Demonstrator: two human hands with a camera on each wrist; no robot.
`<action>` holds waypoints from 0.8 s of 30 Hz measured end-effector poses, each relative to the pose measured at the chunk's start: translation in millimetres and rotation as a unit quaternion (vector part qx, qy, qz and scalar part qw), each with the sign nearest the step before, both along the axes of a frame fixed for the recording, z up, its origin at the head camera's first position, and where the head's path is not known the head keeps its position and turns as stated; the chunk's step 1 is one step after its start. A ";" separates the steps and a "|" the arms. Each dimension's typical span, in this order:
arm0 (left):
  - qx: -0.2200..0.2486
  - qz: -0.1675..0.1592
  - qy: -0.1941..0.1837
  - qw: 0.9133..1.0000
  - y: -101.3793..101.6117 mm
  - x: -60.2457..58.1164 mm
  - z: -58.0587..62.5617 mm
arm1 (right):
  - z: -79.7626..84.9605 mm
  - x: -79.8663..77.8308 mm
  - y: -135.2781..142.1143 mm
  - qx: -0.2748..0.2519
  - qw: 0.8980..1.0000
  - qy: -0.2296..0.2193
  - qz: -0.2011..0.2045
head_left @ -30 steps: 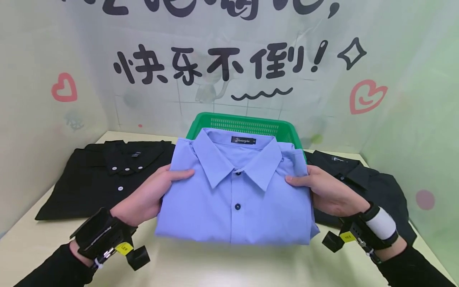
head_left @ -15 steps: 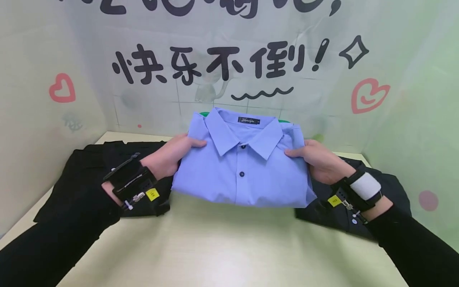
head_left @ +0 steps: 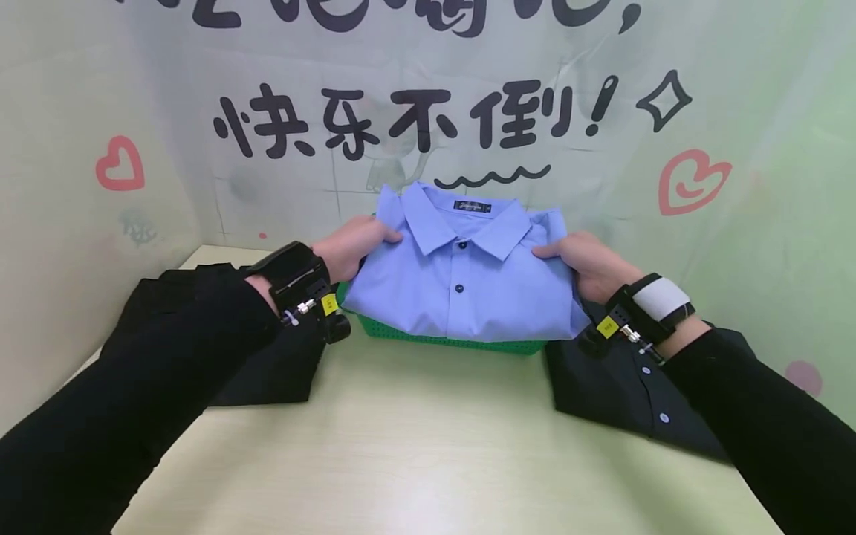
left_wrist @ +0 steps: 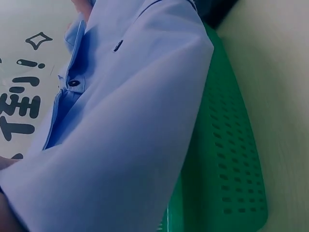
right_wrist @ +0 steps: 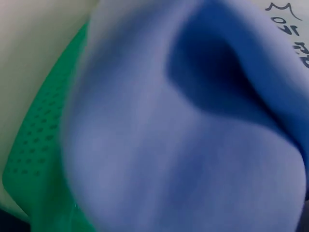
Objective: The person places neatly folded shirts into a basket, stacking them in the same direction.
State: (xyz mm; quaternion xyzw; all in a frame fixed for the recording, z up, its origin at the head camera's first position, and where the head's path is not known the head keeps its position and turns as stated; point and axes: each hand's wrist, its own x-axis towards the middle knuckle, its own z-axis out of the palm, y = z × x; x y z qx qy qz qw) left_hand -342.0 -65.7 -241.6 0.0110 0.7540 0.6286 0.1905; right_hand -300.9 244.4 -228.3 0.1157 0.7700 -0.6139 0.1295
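A folded light blue shirt, collar toward the back wall, is held up between both hands over a green basket. My left hand grips its left side, thumb on top and fingers hidden beneath. On the other side my right hand pinches the shirt the same way. The shirt covers most of the basket, whose perforated side shows below its hem. In the left wrist view the shirt hangs over the basket wall; the right wrist view shows its blurred folded edge near the basket.
A folded black shirt lies on the table left of the basket, partly under the left arm. Another dark shirt lies at the right, partly under the right arm. A printed white cloth hangs behind the pale table.
Both hands have carried the blue shirt away from me, toward the back and slightly right, over the basket. The basket's front side has come into view below the shirt.
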 end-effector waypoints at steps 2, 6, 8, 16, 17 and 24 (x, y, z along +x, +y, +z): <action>-0.005 0.002 0.000 1.000 2.7 -5.4 -1.1 | -0.3 -5.4 0.8 0.015 1.000 0.003 -0.010; -0.012 0.006 0.008 1.000 6.8 -16.8 -3.1 | -2.1 -17.2 1.6 0.033 0.999 0.007 -0.027; -0.011 0.009 0.016 1.000 9.1 -22.8 -3.9 | -2.9 -22.5 1.9 0.035 0.999 0.013 -0.030; -0.045 0.006 0.051 0.998 21.2 -47.3 -5.0 | -6.2 -41.6 2.0 0.083 0.994 0.052 -0.038; -0.060 0.003 0.054 0.997 23.1 -49.4 -4.9 | -6.6 -43.5 2.1 0.096 0.993 0.050 -0.036; -0.185 -0.021 0.035 0.982 33.1 -57.9 -6.1 | -10.9 -53.6 -0.6 0.178 0.984 0.011 0.006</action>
